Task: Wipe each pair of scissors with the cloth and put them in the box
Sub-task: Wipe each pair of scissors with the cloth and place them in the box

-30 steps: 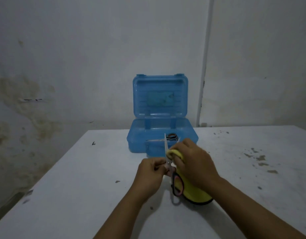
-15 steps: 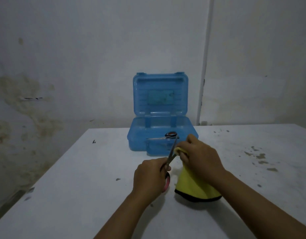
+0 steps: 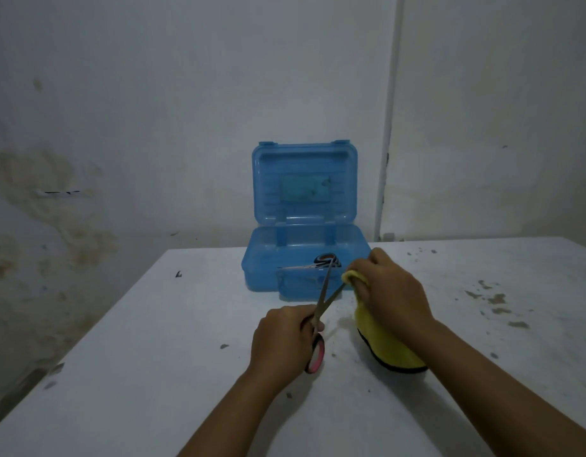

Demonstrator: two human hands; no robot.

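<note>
My left hand (image 3: pixel 286 338) grips the pink handles of a pair of scissors (image 3: pixel 322 303). Its two steel blades are spread apart and point up and away toward the box. My right hand (image 3: pixel 389 293) holds a yellow cloth (image 3: pixel 385 346) with a dark hem, pinching it around the tip of the right blade. The rest of the cloth hangs down to the table. Behind them stands a blue plastic box (image 3: pixel 262 268) with its lid upright. Another pair of scissors (image 3: pixel 319 262) with dark handles lies inside it.
The white table (image 3: pixel 153 357) carries small specks and stains, mostly on the right side. A stained white wall rises behind the table, and a thin white pipe (image 3: pixel 385 153) runs down it right of the box.
The scissors have tilted from upright to leaning right and their blades have opened. My right hand has slid the cloth up and to the right, out to a blade tip.
</note>
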